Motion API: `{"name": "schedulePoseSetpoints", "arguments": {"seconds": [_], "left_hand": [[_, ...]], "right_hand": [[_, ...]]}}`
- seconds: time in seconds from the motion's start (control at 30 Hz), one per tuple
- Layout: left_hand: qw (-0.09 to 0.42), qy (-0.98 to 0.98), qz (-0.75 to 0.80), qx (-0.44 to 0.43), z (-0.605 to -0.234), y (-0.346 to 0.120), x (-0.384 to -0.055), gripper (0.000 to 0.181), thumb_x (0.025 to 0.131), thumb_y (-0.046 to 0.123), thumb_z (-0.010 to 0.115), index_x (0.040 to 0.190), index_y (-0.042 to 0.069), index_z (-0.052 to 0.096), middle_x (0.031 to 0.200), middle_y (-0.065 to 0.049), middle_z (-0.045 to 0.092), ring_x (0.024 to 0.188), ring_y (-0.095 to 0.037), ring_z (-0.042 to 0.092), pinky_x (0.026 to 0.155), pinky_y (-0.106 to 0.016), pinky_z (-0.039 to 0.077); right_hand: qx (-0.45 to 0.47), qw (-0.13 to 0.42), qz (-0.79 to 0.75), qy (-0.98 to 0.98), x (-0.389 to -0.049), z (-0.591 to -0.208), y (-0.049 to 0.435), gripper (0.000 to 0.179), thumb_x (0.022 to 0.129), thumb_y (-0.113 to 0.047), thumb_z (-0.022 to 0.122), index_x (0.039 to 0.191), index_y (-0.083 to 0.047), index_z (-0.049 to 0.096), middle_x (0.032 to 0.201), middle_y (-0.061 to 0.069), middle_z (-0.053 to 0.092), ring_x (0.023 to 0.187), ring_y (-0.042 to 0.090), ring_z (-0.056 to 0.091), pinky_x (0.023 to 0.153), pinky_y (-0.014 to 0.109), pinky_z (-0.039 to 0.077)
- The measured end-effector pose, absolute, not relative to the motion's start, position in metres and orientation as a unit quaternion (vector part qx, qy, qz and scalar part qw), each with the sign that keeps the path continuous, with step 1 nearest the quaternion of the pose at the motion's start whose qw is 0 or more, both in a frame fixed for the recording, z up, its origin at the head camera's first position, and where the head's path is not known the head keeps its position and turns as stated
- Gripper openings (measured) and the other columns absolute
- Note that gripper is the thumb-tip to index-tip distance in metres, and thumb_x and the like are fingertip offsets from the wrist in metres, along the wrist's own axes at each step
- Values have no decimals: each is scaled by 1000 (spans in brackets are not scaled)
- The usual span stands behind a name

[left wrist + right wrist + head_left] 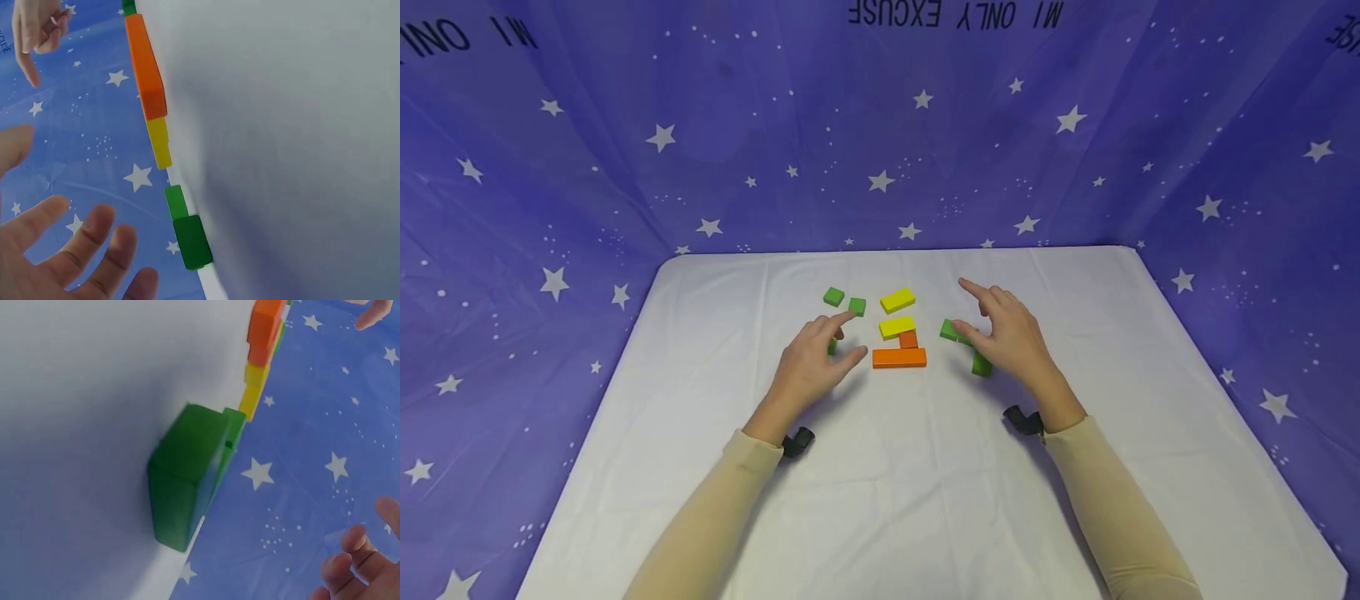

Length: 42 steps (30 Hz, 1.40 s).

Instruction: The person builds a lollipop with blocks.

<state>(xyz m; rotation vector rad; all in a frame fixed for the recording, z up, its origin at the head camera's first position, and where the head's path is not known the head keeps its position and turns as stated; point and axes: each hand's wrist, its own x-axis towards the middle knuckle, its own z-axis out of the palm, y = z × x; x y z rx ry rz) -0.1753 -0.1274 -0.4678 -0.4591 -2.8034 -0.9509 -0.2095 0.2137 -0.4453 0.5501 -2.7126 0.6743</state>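
Observation:
My left hand [811, 360] hovers over the left side of a group of blocks, fingers relaxed, holding nothing. Beneath it a green block [832, 347] is mostly hidden, and two small green blocks [833, 297] lie just beyond its fingertips. My right hand [1011, 335], also without anything in it, is spread above the green blocks [982, 364] on the right and covers part of them. Between the hands lie a long orange block [899, 358], a small red-orange block [908, 339] behind it, and two yellow blocks [897, 301] farther back.
A white cloth covers the table [880, 500]. Purple star-printed curtain [790, 150] hangs behind and along both sides. Dark wrist-worn devices [1022, 421] sit beneath both wrists, near the beige sleeves [1112, 500].

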Motion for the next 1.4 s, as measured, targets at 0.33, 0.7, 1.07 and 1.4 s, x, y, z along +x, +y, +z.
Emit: {"name": "schedulePoseSetpoints", "arguments": {"seconds": [0.33, 0.7, 1.07, 1.4], "left_hand": [[35, -925, -342, -162, -478, -119, -176, 54, 99, 43, 73, 149, 26, 61, 103, -4, 68, 89, -23, 62, 78, -35, 48], [20, -919, -350, -181, -488, -117, -181, 45, 98, 34, 75, 141, 22, 68, 93, -1, 65, 82, -19, 58, 75, -34, 47], [4, -924, -345, -164, -494, -109, -183, 43, 95, 32, 79, 137, 25, 71, 89, 1, 65, 81, -17, 56, 74, -33, 46], [11, -937, -314, -152, -498, -103, -183, 39, 95, 30, 80, 133, 25, 74, 84, 4, 62, 76, -15, 54, 68, -31, 43]], "right_hand": [[211, 133, 231, -941, -215, -460, 205, 58, 96, -47, 77, 148, -26, 63, 89, 10, 59, 75, 17, 45, 62, 31, 36], [195, 73, 225, -952, -218, -463, 192, 48, 97, -44, 77, 142, -28, 69, 88, 11, 57, 71, 19, 42, 61, 32, 33], [171, 22, 236, -956, -224, -473, 177, 41, 96, -45, 78, 133, -28, 75, 82, 2, 55, 72, 19, 46, 64, 32, 35], [160, -17, 262, -952, -230, -479, 167, 36, 95, -37, 81, 128, -24, 78, 70, 0, 61, 61, 17, 46, 62, 32, 37]]}}
